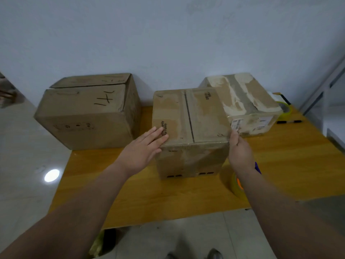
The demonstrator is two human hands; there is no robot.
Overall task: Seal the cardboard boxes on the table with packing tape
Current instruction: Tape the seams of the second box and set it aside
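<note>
Brown cardboard box (pixel 190 116): scuffed, flaps closed along a top seam; stands mid-table on your yellow wooden table (pixel 280 165).
Left hand (pixel 141 152): your fingers lie straight, flat on the box top.
Right hand (pixel 239 150): touches the box's right front corner; grip unclear.
Clear tape roll (pixel 235 186): beside your right wrist.

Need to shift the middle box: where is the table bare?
Bare table near-left, before the large box and left of the middle box; also near-right, between tape roll, marker and right box. Crowded along the wall.
</note>
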